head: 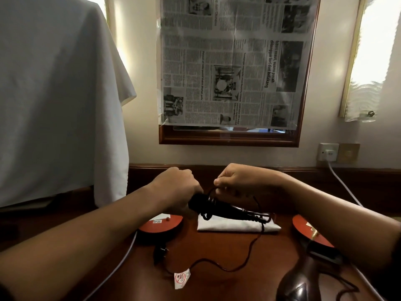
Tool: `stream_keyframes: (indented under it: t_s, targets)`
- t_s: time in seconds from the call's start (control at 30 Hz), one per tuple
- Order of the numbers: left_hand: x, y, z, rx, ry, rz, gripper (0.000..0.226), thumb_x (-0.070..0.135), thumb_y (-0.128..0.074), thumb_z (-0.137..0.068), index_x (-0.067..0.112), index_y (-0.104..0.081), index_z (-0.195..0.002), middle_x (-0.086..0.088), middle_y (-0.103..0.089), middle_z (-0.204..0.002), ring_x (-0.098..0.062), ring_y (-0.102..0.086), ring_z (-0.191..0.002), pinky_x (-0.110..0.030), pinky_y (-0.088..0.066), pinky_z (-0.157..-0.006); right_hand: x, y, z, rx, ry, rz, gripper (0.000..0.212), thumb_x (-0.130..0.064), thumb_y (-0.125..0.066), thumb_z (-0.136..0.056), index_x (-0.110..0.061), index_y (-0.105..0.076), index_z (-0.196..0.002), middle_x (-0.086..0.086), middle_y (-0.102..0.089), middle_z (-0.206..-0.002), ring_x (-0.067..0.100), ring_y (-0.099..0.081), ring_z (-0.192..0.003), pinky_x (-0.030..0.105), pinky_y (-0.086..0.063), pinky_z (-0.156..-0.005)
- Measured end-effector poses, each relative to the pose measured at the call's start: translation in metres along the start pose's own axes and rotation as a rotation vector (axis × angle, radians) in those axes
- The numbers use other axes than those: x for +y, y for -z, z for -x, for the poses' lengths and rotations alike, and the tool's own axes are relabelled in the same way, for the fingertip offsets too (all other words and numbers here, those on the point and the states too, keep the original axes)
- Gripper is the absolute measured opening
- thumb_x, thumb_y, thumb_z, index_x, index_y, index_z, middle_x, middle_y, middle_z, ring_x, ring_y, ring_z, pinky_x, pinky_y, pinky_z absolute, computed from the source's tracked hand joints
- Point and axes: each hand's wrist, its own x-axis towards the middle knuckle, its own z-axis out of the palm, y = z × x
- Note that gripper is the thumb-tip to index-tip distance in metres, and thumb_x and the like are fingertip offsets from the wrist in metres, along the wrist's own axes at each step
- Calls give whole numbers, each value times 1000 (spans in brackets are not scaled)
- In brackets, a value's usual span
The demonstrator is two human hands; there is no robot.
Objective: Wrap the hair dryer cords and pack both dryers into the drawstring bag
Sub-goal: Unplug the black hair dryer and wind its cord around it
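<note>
While the black hair dryer (213, 206) is held above the folded white bag (236, 225), its handle is gripped by the left hand (178, 187) and its cord (238, 255) is pinched by the right hand (240, 181). Loose cord trails across the surface (227, 285) to the plug (159, 254); loops could slip off if tension is lost, or the plug could snag the second dryer (303, 281).
</note>
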Motion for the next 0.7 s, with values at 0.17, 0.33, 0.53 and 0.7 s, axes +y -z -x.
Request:
stream_keyframes:
  t_s: [0.17,0.33,0.53,0.7]
  targets:
    - [-6,-11,-5,-4,160,-120,37,54,-60,-87,28,-63,-114,2,-67,-106,-20,-54,-104,-34,-42,-84,-18,-22,-3,-19,-52,11,24,-17,-56,-97,2,-71,-100,12,-64,-77,16,-56,-64,31,-50,-60]
    - [-15,-23,-7,-14,330,-170,45,56,-64,-84,24,-65,-116,-1,-67,-110,-23,-53,-110,-37,-42,-88,-25,-31,-4,-96,-53,-27,24,-21,-42,-104,-12,-63,-107,15,-61,-86,26,-58,-69,31,-51,-53]
    - [-27,-28,-4,-22,450,-19,54,62,-64,-79,27,-65,-120,0,-67,-113,-22,-56,-111,-38,-45,-90,-21,-39,-8,-144,-11,-62,27,-14,-36,-103,-7,-59,-114,20,-60,-81,30,-52,-70,39,-43,-63]
    - [-29,-27,2,-62,428,-66,50,60,-66,-80,27,-66,-118,1,-67,-111,-22,-55,-111,-38,-43,-91,-11,-42,-8,-206,-67,-118,32,-21,-32,-107,-25,-55,-130,10,-45,-72,16,-35,-53,29,-27,-48]
